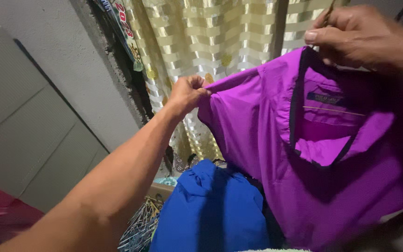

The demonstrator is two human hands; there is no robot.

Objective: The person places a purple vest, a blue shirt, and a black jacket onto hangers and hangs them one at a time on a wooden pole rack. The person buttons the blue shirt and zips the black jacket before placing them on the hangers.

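Head view: purple shirt (267,140) hides its hanger, right edge cropped.

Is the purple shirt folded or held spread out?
Spread out: the left hand pinches the purple shirt at its shoulder, the right hand holds its collar.

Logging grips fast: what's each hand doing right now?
Left hand: closed, pinching the purple shirt at its shoulder.
Right hand: closed, holding the shirt's collar.

My left hand (188,93), forearm stretched forward and bare, is pinched shut at arm's length; my right hand (357,35), raised higher (a metal band at the wrist), has fingers curled closed.
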